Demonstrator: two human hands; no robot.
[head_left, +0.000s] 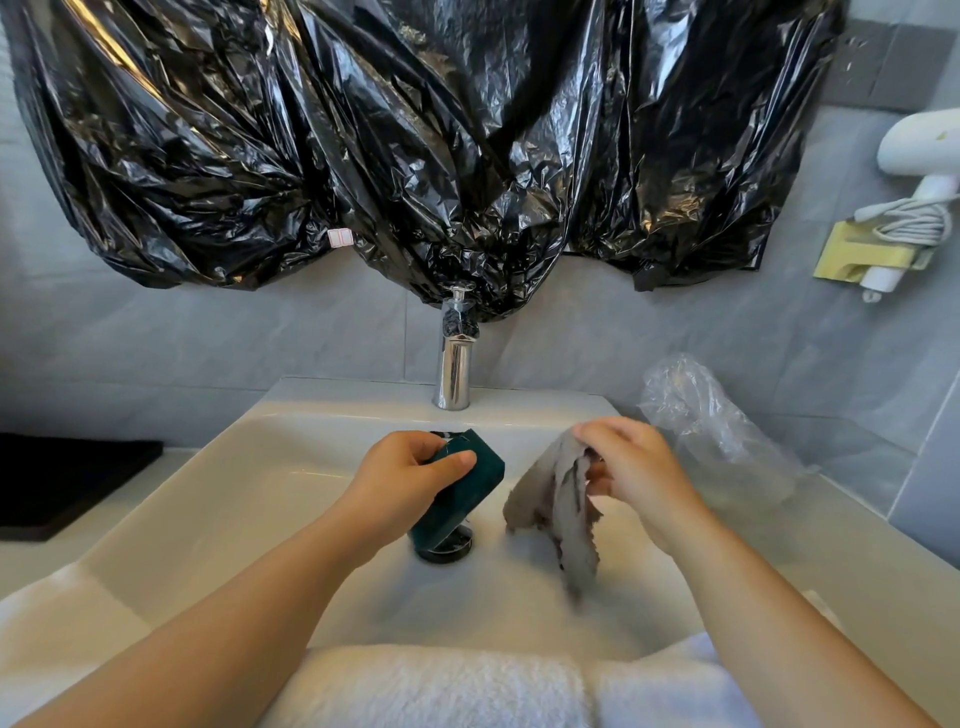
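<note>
Towel 1 | left hand fingers grip sponge 1 | right hand fingers pinch rag 1

Black plastic sheeting above chrome tap, white basin, hair dryer at right

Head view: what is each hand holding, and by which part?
The left hand grips the green sponge by its upper end; the right hand pinches the grey cloth at its top, the rest hanging down.
</note>
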